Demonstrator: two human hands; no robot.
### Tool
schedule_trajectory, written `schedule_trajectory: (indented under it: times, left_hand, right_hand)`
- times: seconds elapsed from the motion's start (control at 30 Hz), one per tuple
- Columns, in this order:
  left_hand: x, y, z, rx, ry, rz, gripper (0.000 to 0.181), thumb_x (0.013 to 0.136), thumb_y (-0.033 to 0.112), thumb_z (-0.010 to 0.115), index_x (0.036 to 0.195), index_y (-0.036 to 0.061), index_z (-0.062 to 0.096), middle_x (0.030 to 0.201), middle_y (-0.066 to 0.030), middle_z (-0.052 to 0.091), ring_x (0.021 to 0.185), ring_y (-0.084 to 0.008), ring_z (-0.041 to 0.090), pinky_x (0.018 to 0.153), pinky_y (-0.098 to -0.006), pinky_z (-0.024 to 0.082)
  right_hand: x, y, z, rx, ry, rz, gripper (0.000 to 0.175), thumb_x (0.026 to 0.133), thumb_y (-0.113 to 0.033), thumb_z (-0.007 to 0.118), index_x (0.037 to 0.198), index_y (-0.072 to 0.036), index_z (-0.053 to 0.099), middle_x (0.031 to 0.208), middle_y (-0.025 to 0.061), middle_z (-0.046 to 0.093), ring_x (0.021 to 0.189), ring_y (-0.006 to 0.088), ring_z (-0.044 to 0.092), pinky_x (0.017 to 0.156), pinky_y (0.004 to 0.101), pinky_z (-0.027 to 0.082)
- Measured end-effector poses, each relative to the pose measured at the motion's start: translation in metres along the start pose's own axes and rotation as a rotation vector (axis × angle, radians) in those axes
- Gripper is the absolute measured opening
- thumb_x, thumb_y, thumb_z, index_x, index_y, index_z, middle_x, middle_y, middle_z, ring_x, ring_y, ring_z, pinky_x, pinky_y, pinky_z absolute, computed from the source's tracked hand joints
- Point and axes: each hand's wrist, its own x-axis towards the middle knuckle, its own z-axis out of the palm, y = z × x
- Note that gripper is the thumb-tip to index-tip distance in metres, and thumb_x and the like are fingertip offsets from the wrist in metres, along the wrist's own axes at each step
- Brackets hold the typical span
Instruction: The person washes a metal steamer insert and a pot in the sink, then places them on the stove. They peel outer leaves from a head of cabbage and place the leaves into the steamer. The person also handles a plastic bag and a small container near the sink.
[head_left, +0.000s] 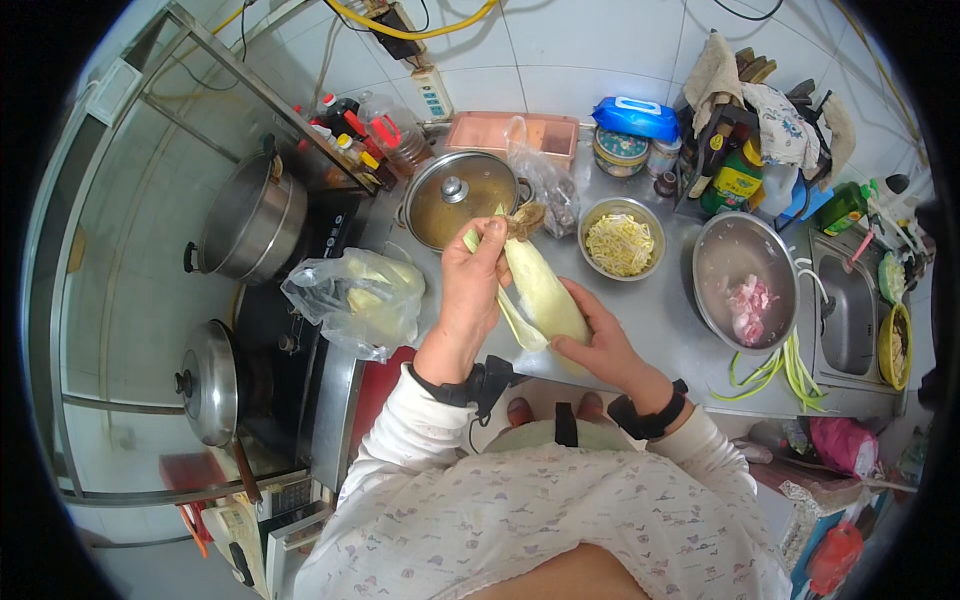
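Note:
Over the counter, both hands hold an ear of corn (541, 289) wrapped in pale green husk, with a dry brown tuft (527, 218) at its upper end. My left hand (474, 255) grips that end with the thumb on top, and a loosened husk leaf (521, 326) hangs from it beside the ear. Around the lower end close the fingers and thumb of my right hand (600, 337). Left of my hands lies a clear plastic bag (360, 300) with more pale green pieces in it. The kernels are hidden.
A lidded pot (457, 195), a bowl of bean sprouts (619, 241) and a basin with pinkish meat in water (745, 281) stand on the counter. Green stalks (784, 379) lie near the sink (847, 315). Leftward, a lidded pan (210, 382) and a steamer pot (255, 217) sit on the stove.

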Motion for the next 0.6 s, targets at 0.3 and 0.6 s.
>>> schedule_trajectory:
  times: [0.3, 0.6]
  left_hand:
    - [-0.017, -0.039, 0.007, 0.083, -0.186, 0.047, 0.019, 0.097, 0.025, 0.054, 0.09, 0.0073, 0.057, 0.069, 0.0046, 0.047, 0.057, -0.0042, 0.037, 0.053, -0.0208, 0.031]
    - [-0.029, -0.07, 0.01, 0.259, -0.106, 0.147, 0.025, 0.1, 0.03, 0.048, 0.091, 0.0077, 0.053, 0.072, 0.003, 0.049, 0.062, -0.0044, 0.041, 0.057, -0.0195, 0.034]
  right_hand:
    - [0.04, -0.019, 0.003, 0.232, 0.177, -0.147, 0.043, 0.094, -0.02, 0.057, 0.13, 0.0, 0.045, 0.118, 0.0061, 0.056, 0.107, 0.0128, 0.053, 0.091, 0.0272, 0.042]
    - [0.042, -0.015, 0.013, 0.4, 0.468, -0.087, 0.027, 0.1, -0.023, 0.046, 0.099, 0.0, 0.06, 0.095, 0.0048, 0.066, 0.085, 0.0092, 0.058, 0.078, 0.0249, 0.048]
